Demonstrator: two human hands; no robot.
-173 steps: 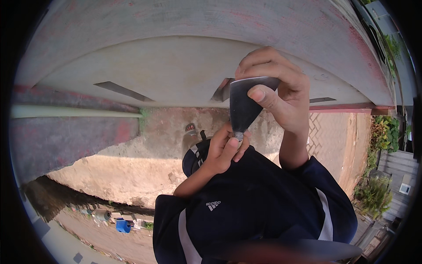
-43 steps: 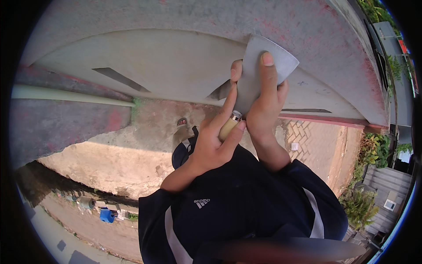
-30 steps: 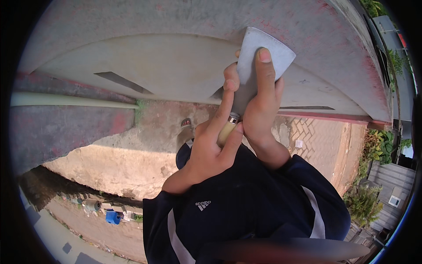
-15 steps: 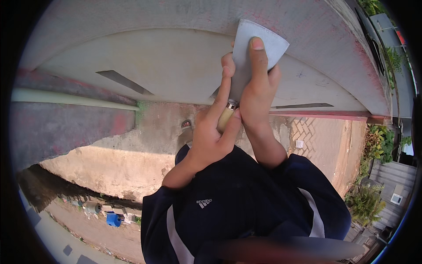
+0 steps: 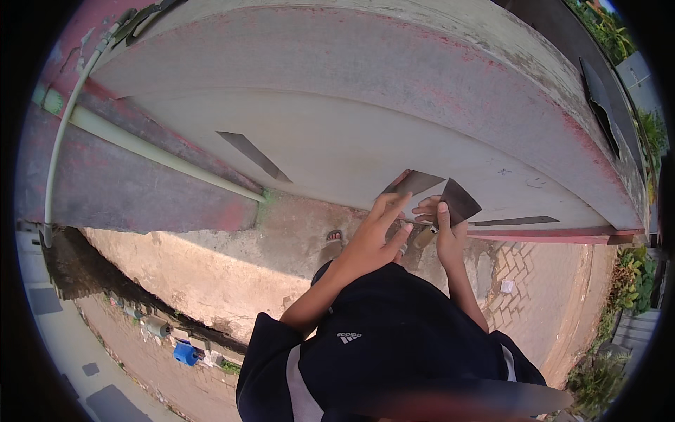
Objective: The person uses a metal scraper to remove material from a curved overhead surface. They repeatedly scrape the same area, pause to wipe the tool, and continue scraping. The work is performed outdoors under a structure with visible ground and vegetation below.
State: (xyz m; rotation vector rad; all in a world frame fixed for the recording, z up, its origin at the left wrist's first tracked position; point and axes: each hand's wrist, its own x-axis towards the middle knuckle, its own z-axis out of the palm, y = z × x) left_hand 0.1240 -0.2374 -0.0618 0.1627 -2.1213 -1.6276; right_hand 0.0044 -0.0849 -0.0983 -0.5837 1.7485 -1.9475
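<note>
Outdoors, daylight, beside a long pale wall [image 5: 316,148]. From where I stand, a person in a dark navy top [image 5: 394,337] has both hands held out between body and wall.

Right hand [image 5: 448,228]: narrowed on a scraper [image 5: 462,202] with a flat, dark, flaring blade. Thumb along the blade, fingers showing at its left side. Broad edge turned up, far and right; narrow end toward near left, where a small pale handle seems to show. Too small to be sure of more.

Left hand [image 5: 373,243]: wide, fingers and thumb spread, just left of the scraper. Looks to hold nothing; whether a fingertip brushes the handle, I cannot tell.

Scraper sits in front of the wall, slightly right of a dark slot [image 5: 420,182]. Contact with the wall: cannot tell.

Step in hand, as I judge it: handling the tool, blade side carried by the right hand alone, left hand free. Next move would call for a steady right pinch, clear of the broad edge; for a two-handed hold, the left would need to close on the handle end.

About: greenish pipe [image 5: 162,155] left, sandalled foot [image 5: 334,236] below, blue container [image 5: 185,354] near left, patterned paving [image 5: 517,309] right.
</note>
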